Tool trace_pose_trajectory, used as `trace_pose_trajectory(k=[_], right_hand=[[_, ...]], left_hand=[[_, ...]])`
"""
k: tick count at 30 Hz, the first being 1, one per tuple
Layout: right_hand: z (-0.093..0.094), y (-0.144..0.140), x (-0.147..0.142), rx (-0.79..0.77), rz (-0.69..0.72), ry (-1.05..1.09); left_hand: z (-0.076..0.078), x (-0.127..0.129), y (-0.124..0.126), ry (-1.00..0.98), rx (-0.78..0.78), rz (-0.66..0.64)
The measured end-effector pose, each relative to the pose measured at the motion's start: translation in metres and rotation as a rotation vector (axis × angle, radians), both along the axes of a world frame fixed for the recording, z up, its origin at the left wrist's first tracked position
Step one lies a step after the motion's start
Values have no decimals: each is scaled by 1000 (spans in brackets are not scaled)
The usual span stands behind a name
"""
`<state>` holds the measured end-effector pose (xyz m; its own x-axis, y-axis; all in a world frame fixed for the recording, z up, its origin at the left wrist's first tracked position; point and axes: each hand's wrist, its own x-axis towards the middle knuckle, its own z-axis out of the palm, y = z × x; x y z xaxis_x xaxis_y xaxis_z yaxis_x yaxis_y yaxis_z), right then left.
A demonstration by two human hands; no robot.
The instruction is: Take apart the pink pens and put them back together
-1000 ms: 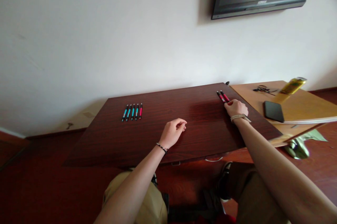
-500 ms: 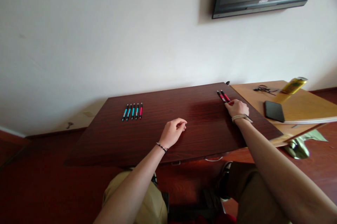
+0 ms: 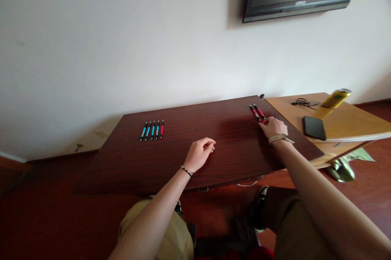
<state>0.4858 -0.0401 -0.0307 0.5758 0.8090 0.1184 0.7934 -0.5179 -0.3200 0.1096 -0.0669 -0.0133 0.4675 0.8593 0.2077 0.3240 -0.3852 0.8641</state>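
- Barely a stir since a moment ago: the view has slid a touch, so everything sits slightly further left, and the right hand [image 3: 273,127] stays planted on the same spot while the left hand [image 3: 200,154] has not budged.
- Right hand lies at 2 o'clock on the dark board [image 3: 183,150], fingertips touching the near ends of the red pens [image 3: 257,112]; whether it grips one, I cannot tell, the fingers cover that end.
- Left hand rests near the middle, loosely curled with thumb meeting fingers, holding nothing.
- Room to move: a wide bare stretch of board lies between the two hands and out to 10 o'clock, where the row of pens [image 3: 151,130] lies.
- Edges: the red pens lie close to the board's right edge, just beside the light wooden table [image 3: 351,123] at 3 o'clock.
- On that table: a black phone [image 3: 314,127], a yellow can [image 3: 336,98], a dark cable [image 3: 301,102].
- The look: two slim red pens with black tips, side by side, parallel, angled toward 11 o'clock.
- The far row: four teal pens and one red, neatly parallel.
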Motion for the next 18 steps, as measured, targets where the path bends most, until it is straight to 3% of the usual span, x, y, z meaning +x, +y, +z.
trace_pose_trajectory(k=[3,11,18], right_hand=[[7,-14,-29,-59,86,-15],[18,-64,-150,0,528,92],[17,-91,-207,44,643,117]], left_hand=[[0,2,0,0,2,-3],[2,-3,-4,42,47,21],[11,-16,-15,64,71,10]])
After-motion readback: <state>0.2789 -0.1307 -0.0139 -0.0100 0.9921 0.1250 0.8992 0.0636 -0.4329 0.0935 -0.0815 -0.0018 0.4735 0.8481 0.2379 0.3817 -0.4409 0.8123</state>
